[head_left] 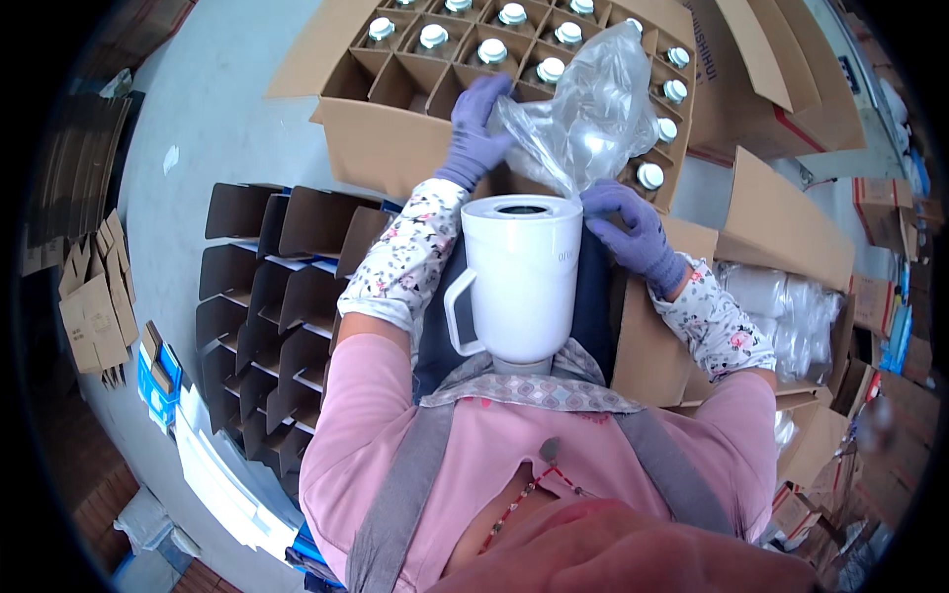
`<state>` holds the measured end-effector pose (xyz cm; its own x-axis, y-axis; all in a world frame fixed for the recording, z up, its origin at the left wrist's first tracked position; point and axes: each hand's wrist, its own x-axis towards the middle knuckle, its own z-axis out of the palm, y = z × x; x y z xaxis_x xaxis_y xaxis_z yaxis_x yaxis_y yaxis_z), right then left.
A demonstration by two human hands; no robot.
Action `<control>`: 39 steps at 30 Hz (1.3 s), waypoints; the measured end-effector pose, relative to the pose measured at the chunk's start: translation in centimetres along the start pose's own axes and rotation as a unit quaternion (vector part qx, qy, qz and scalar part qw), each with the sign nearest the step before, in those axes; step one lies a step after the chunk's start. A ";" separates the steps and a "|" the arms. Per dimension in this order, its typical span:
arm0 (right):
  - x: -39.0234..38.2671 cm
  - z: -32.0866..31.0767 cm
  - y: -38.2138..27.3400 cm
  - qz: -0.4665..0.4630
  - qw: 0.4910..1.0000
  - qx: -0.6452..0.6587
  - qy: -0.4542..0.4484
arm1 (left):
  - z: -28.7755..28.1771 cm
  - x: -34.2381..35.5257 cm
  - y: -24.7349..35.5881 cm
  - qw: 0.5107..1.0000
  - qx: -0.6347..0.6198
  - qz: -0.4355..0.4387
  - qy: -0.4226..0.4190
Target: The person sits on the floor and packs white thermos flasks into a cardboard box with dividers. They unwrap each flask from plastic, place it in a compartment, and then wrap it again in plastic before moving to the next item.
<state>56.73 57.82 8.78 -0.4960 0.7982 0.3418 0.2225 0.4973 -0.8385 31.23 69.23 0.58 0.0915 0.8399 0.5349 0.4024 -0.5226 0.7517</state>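
Note:
A white handled tumbler (522, 272) stands upright in front of my body, its handle on the left and a dark round opening in its top. What it rests on is hidden. Just beyond it, a clear crinkled plastic bag (593, 109) spreads over the divided carton. My left hand (479, 133), in a purple glove, is closed at the bag's left edge. Beside the tumbler's top right, my gloved right hand (638, 232) pinches the lower end of the bag. Neither hand grips the tumbler.
Several white-capped clear bottles (491, 51) fill cells of the open carton (381, 148) ahead. Brown cardboard dividers (282, 296) stand at left. An open box of plastic-wrapped items (781, 306) is at right, with a large carton (781, 79) behind it. Flattened cardboard (94, 306) leans far left.

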 end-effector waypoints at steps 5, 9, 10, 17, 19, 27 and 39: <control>-5.2 1.0 -3.1 0.116 0.961 0.246 -0.042 | -8.5 -8.6 8.2 0.978 -0.091 -0.166 -0.082; -6.2 3.0 -7.4 0.190 0.941 0.265 -0.092 | -10.1 -16.5 12.0 0.904 -0.276 -0.282 0.164; -6.1 3.6 -7.2 0.088 0.976 0.157 -0.120 | -9.8 -17.2 12.4 0.916 -0.249 -0.281 0.141; -9.6 4.6 -8.6 0.043 0.894 -0.013 -0.445 | -10.0 -25.3 16.4 0.955 -0.197 -0.221 0.010; -10.4 4.4 -11.1 0.087 0.810 0.015 -0.580 | -12.3 -30.7 19.0 0.946 -0.134 -0.239 -0.172; -0.1 8.5 -16.9 -0.295 0.789 -0.340 -0.417 | -17.7 -36.2 28.6 0.992 0.102 -0.079 -0.003; 7.4 17.1 -20.6 0.148 0.836 0.127 -0.512 | -22.5 -58.3 23.7 0.526 0.431 -0.708 0.191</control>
<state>34.14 47.69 21.33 -0.9387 0.0989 -0.3303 0.3416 0.1366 -0.9299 14.92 4.58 -4.16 -0.9792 0.1210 -0.1629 0.0992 0.9858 0.1356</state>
